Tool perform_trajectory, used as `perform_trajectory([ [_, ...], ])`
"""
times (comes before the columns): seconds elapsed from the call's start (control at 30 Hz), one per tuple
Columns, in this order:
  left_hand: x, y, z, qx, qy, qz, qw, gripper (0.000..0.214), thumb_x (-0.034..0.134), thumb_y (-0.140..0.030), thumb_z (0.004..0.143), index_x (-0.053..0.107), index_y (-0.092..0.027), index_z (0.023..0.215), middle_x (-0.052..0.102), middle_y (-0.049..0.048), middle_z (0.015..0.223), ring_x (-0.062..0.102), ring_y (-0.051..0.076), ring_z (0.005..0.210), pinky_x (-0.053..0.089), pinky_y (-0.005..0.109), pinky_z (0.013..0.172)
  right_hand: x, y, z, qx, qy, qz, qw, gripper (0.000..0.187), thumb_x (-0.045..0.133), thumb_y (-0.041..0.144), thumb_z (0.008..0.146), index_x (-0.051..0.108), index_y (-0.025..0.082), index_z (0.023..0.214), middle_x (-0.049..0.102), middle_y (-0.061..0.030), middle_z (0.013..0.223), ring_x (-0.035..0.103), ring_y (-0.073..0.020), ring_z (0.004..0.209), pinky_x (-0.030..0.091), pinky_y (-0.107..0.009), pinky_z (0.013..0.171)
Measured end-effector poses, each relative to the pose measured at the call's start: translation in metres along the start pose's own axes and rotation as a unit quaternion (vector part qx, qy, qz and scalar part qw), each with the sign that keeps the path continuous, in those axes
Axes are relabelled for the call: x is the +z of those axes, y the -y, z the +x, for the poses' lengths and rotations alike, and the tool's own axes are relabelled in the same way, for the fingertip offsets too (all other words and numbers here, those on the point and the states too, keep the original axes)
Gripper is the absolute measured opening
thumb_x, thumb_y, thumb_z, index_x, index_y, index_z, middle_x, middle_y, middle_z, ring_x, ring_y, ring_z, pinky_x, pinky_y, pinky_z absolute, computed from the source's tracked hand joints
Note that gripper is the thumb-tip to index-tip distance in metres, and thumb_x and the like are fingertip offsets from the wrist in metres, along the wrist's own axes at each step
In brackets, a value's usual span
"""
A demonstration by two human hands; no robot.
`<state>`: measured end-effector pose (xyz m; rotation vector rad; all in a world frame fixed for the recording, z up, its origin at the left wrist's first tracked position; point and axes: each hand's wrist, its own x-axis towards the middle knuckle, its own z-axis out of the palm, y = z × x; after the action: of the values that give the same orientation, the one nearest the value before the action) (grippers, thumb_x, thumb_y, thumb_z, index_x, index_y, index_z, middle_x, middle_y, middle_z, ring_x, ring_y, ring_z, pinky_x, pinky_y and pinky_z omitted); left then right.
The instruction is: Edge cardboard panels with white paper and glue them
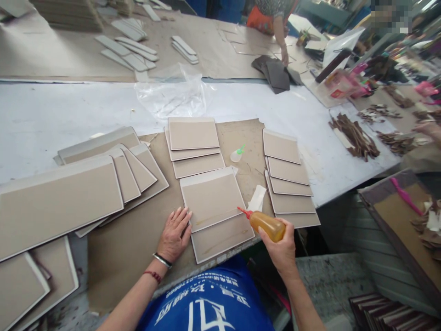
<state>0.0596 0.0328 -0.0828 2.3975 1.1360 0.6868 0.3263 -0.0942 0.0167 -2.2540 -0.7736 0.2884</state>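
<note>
My right hand (pixel 282 248) is wrapped round a squeeze bottle (pixel 267 226) of amber liquid, likely glue. Its red nozzle tip rests at or just above the right edge of a beige panel (pixel 213 197). A wet streak runs along that panel's lower edge. Below it, partly covered, lies a second beige panel (pixel 223 236), also with a streak. My left hand (pixel 175 230) lies flat with its fingers stretched out, fingertips at the left edge of the upper panel. Above these, more beige panels (pixel 195 134) overlap in a small stack.
Overlapping panels (pixel 289 177) lie to the right, larger panels (pixel 58 197) to the left. A small bottle with a green tip (pixel 237 154) and a white scrap (pixel 257 197) lie between. Clear plastic (pixel 172 96) is behind. Across the table, a person's hand (pixel 285 55) touches dark pieces (pixel 272 73).
</note>
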Motion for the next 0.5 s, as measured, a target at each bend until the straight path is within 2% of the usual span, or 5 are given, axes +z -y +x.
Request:
perform_trajectory([
  [0.13, -0.002, -0.007, 0.003, -0.041, 0.003, -0.018, 0.999, 0.035, 0.048, -0.023, 0.08, 0.055, -0.02, 0.114, 0.054, 0.011, 0.124, 0.043, 0.025, 0.12, 0.033, 0.046, 0.102, -0.002, -0.002, 0.004, 0.013, -0.023, 0.005, 1.0, 0.054, 0.069, 0.043, 0.058, 0.044, 0.022, 0.101, 0.051, -0.0046, 0.098, 0.054, -0.0205, 0.086, 0.046, -0.038, 0.079],
  [0.23, -0.003, -0.018, 0.01, -0.142, -0.026, -0.046, 0.988, 0.033, 0.046, -0.026, 0.08, 0.058, -0.018, 0.109, 0.055, 0.0129, 0.12, 0.048, 0.025, 0.115, 0.038, 0.044, 0.098, -0.003, -0.002, -0.001, 0.055, -0.025, 0.042, 0.997, 0.057, 0.073, 0.041, 0.054, 0.046, 0.022, 0.1, 0.054, -0.0043, 0.098, 0.055, -0.0207, 0.085, 0.046, -0.038, 0.08],
  [0.3, -0.003, -0.023, 0.019, -0.241, -0.042, -0.08, 0.966, 0.036, 0.046, -0.029, 0.078, 0.057, -0.015, 0.11, 0.058, 0.0142, 0.114, 0.053, 0.025, 0.106, 0.042, 0.042, 0.094, -0.002, -0.003, -0.004, 0.12, 0.002, 0.13, 0.984, 0.058, 0.076, 0.037, 0.052, 0.048, 0.022, 0.1, 0.058, -0.0034, 0.095, 0.057, -0.0209, 0.082, 0.047, -0.038, 0.077],
  [0.4, -0.002, -0.022, 0.036, -0.403, -0.029, -0.174, 0.898, 0.045, 0.048, -0.03, 0.075, 0.051, -0.012, 0.116, 0.062, 0.0127, 0.101, 0.061, 0.021, 0.088, 0.048, 0.039, 0.083, 0.002, -0.003, -0.002, 0.212, 0.109, 0.349, 0.906, 0.048, 0.073, 0.033, 0.06, 0.053, 0.02, 0.102, 0.064, -0.0056, 0.096, 0.061, -0.0236, 0.087, 0.048, -0.04, 0.079],
  [0.5, -0.001, -0.012, 0.051, -0.496, -0.002, -0.243, 0.834, 0.049, 0.051, -0.029, 0.073, 0.049, -0.01, 0.119, 0.065, 0.011, 0.092, 0.062, 0.021, 0.085, 0.05, 0.036, 0.079, 0.014, -0.001, 0.015, 0.211, 0.177, 0.488, 0.828, 0.033, 0.063, 0.03, 0.071, 0.061, 0.017, 0.101, 0.066, -0.0082, 0.103, 0.059, -0.0252, 0.099, 0.044, -0.042, 0.09],
])
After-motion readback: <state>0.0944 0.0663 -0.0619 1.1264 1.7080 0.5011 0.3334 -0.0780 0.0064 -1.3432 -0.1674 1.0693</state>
